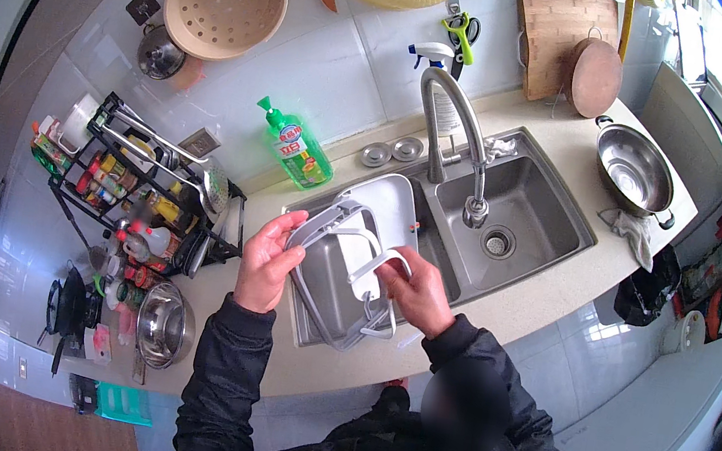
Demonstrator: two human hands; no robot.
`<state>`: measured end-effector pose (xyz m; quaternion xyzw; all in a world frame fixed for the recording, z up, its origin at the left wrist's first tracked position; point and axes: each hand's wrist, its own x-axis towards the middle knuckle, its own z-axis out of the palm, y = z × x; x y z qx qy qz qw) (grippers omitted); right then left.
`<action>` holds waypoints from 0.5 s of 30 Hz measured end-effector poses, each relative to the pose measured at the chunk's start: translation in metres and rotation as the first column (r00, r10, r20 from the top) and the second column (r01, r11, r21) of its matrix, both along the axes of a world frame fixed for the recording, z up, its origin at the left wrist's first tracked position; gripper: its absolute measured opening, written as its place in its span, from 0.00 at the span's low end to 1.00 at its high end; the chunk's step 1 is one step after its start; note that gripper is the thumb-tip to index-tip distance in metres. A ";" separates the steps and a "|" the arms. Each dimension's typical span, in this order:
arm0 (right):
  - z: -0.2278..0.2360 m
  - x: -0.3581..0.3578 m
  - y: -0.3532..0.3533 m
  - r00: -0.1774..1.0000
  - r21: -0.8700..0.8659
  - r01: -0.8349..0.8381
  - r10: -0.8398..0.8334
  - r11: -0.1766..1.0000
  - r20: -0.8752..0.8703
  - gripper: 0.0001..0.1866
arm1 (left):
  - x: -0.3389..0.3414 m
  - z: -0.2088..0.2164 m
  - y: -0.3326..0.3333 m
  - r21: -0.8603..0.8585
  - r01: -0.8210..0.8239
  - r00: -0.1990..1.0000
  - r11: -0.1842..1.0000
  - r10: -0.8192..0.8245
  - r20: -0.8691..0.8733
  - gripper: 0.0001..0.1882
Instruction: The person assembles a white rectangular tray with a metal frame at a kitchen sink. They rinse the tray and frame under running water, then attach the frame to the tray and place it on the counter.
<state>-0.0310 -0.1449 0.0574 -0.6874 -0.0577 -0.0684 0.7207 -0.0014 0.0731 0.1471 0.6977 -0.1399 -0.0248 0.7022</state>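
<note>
Above the left sink basin I hold a grey-and-white plastic rack (315, 236) with looped, curved bars; its exact kind is hard to tell. My left hand (264, 260) holds its left edge between thumb and fingers. My right hand (418, 294) grips a white curved band on its right side, with the fingertips partly hidden behind it. Behind the rack, a white rounded tray (395, 203) tilts upright at the basin's far side; whether it is joined to the rack cannot be made out. Part of the left basin (326, 278) shows below the rack.
A curved faucet (445, 99) hangs over the right basin (533, 213). Behind the sink stand a green soap bottle (298, 150) and a spray bottle (442, 98). A two-handled steel pot (635, 170) is at right; a spice rack (141, 181) and steel bowls (162, 327) are at left.
</note>
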 end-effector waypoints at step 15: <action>0.000 0.054 0.005 0.974 -0.343 -0.042 0.114 0.939 0.195 0.21 | 0.000 0.016 0.026 -0.121 0.096 0.991 0.988 -0.106 -0.081 0.30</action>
